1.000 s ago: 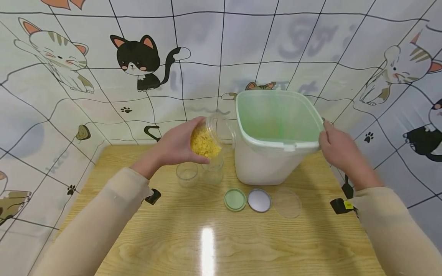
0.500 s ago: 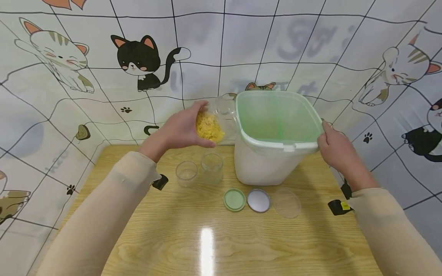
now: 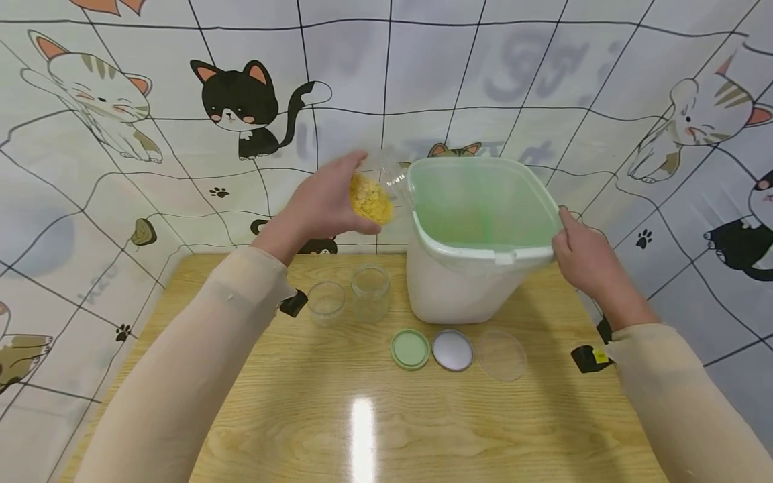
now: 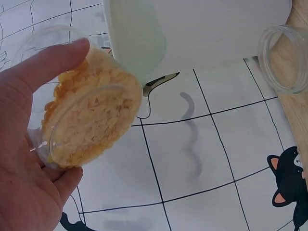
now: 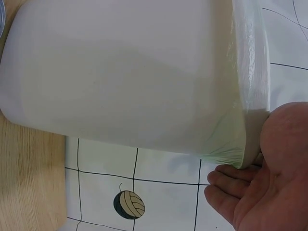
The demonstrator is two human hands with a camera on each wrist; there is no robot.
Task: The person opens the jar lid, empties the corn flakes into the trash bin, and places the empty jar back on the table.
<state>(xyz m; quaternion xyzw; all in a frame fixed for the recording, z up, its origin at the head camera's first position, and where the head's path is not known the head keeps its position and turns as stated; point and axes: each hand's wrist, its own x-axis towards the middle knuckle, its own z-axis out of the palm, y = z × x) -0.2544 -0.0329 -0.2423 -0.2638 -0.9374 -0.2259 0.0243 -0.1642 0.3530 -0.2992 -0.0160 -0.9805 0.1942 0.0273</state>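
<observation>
My left hand (image 3: 326, 204) grips a clear jar (image 4: 91, 110) part-filled with yellow flaky pieces (image 3: 370, 200). The jar lies tilted on its side, its mouth facing right at the left rim of a white bin (image 3: 465, 288). A thin green bag (image 3: 483, 201) lines the bin and folds over its rim. My right hand (image 3: 588, 255) holds the bin's right rim, fingers curled under the edge in the right wrist view (image 5: 260, 192). What lies at the bottom of the bin is hidden.
Two clear jars without lids, a shorter one (image 3: 327, 303) and a taller one (image 3: 370, 293), stand left of the bin. In front lie a green lid (image 3: 410, 349), a white lid (image 3: 453, 350) and a clear disc (image 3: 502, 355). A cat-patterned cloth (image 3: 344, 60) hangs behind the table (image 3: 290, 409).
My left hand has raised the jar and brought it slightly right, its mouth rising to the bin's rim. My right hand stays on the bin's right edge, with barely any shift.
</observation>
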